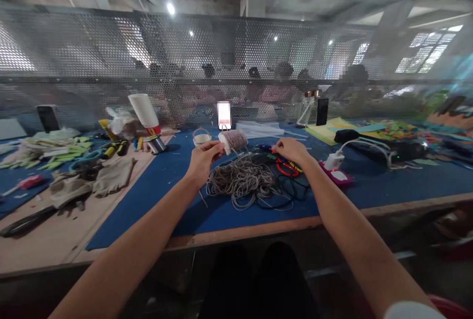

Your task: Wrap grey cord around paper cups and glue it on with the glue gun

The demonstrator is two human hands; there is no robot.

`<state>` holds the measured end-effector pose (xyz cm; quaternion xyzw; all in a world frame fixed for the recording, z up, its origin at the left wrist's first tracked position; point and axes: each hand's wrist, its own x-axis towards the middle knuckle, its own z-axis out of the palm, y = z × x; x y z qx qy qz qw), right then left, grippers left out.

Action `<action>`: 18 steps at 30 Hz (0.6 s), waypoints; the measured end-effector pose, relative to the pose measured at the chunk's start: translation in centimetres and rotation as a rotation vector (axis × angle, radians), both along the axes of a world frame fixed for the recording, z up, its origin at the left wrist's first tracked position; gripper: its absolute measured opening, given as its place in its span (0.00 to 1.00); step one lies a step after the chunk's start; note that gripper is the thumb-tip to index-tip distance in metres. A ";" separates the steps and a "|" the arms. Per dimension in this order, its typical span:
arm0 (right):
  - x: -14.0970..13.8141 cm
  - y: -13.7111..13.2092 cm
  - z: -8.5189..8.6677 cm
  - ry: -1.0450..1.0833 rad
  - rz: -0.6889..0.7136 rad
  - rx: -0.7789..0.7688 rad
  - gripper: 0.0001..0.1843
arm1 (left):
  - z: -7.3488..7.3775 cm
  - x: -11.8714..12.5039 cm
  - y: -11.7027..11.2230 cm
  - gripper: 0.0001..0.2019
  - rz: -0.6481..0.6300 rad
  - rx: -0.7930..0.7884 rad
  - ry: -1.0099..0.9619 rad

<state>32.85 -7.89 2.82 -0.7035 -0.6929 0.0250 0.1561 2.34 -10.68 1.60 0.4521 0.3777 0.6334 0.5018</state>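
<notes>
My left hand (pixel 204 157) is closed on a spool wound with grey cord (pixel 233 140), holding it up above the blue mat (pixel 155 196). Beneath it lies a loose heap of the same grey cord (pixel 242 181), tangled with black wire. My right hand (pixel 291 150) rests fingers-down at the far side of the heap, closed over something small next to red-handled scissors (pixel 285 167); what it grips is hidden.
A white charger on a pink case (pixel 335 167) sits right of my right hand. A phone with a lit screen (pixel 223 114) and a small basket (pixel 201 137) stand behind. Gloves, scissors, a paper cup and foam scraps crowd the left. A perforated metal screen (pixel 236 63) separates other seated people.
</notes>
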 end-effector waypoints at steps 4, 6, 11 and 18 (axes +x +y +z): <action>0.7 0.0 0.2 -0.071 -0.086 -0.031 0.23 | 0.0 0.0 -0.1 0.18 -0.002 0.003 0.005; 1.0 0.1 0.1 -0.102 -0.121 -0.085 0.26 | 0.0 0.0 -0.2 0.18 -0.007 0.007 0.009; 1.3 0.7 -0.6 -0.070 -0.147 -0.179 0.30 | -0.1 0.1 -0.2 0.20 -0.020 -0.002 0.022; 1.5 1.3 -0.9 0.097 -0.175 -0.122 0.23 | 0.1 0.0 -0.1 0.21 -0.002 -0.003 0.014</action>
